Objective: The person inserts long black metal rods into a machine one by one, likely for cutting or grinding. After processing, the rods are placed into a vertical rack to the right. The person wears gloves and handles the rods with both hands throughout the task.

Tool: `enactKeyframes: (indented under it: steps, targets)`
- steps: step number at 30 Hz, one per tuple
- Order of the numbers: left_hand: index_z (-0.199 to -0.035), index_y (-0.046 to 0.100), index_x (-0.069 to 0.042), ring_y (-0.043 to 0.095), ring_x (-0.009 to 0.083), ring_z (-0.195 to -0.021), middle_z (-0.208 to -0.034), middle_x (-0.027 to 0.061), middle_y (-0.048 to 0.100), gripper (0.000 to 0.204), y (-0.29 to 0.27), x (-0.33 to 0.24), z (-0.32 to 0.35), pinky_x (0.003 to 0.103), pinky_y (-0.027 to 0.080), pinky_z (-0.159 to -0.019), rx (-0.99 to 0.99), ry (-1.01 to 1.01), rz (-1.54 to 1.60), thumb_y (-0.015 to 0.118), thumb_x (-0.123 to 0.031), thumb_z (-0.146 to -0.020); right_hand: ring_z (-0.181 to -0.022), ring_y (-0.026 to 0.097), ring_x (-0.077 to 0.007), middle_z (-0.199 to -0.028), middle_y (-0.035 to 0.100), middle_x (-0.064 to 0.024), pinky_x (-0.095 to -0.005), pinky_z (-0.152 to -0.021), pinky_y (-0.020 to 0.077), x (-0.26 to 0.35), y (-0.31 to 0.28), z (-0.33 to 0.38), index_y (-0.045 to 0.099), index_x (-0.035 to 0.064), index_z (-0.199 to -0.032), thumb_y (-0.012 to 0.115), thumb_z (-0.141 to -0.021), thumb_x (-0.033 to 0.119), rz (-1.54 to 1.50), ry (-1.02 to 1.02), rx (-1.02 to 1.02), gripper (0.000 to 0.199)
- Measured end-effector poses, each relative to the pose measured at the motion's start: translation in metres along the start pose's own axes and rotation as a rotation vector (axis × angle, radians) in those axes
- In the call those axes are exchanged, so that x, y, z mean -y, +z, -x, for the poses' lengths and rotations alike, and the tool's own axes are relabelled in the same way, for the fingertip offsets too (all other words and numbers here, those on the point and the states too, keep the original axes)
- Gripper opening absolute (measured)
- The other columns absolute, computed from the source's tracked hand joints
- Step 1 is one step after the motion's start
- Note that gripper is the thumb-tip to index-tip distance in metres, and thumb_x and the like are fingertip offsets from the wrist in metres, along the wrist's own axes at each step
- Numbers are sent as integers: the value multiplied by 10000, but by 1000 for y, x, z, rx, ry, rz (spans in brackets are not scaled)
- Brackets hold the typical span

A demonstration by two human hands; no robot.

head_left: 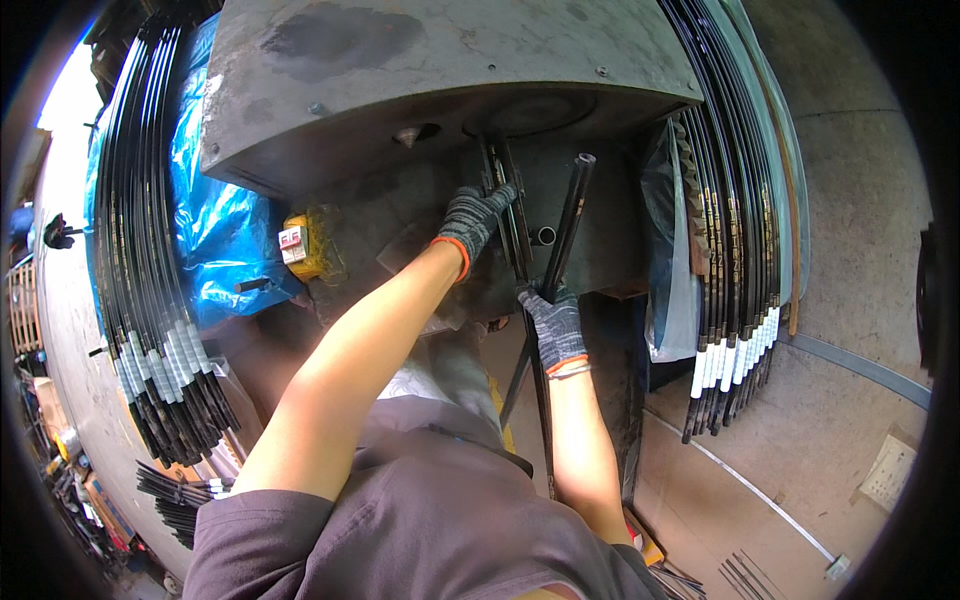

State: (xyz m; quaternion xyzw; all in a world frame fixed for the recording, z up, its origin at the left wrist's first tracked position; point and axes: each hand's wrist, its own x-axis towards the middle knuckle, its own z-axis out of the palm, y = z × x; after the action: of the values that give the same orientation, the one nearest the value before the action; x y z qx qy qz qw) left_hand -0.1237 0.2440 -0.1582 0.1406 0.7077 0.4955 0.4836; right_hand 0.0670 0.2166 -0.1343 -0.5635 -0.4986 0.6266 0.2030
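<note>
The left hand (475,220), in a grey knit glove with an orange cuff, has its fingers closed around thin black rods (508,215) standing under the overhang of a grey metal machine (400,70). At five o'clock from it, the right hand (553,325), gloved alike, grips a dark tube (570,215) that leans up toward one o'clock. Bundles of black rods with white bands (735,290) hang at three o'clock, and more (150,290) at nine o'clock beside blue plastic sheeting (215,220).
</note>
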Motion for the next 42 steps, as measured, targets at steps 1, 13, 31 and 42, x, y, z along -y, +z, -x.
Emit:
enactKeyframes:
  steps: [1,13,31,42]
  targets:
    - [-806,652,29,577,207,-657,-701,139,636,428,0,0,0,352,456,-665,-26,26,7,706,-388,-722,-687,529,-86,-786,606,-5,-243,-619,437,3,-3,1,614,28,-854,667,-769,68,16,14,25,108]
    - [-881,644,36,538,172,-695,-774,96,628,433,-1,0,-1,319,437,-680,43,-56,-38,689,-375,-752,-604,547,-86,-738,599,7,-212,-537,442,0,-8,-4,599,79,-856,656,-793,95,-133,121,84,87]
    - [-752,615,32,567,203,-584,-659,121,611,419,1,-3,6,345,466,-571,-9,-13,-7,691,-379,-740,-627,529,-80,-720,595,0,-219,-575,433,-8,-8,-9,630,30,-818,639,-779,46,-149,98,60,43]
    - [-754,622,51,567,242,-592,-656,153,609,470,-1,-4,7,368,458,-604,-47,11,-65,682,-415,-733,-594,519,-95,-679,587,-5,-243,-556,417,0,-3,-6,621,25,-771,668,-751,56,20,74,14,60]
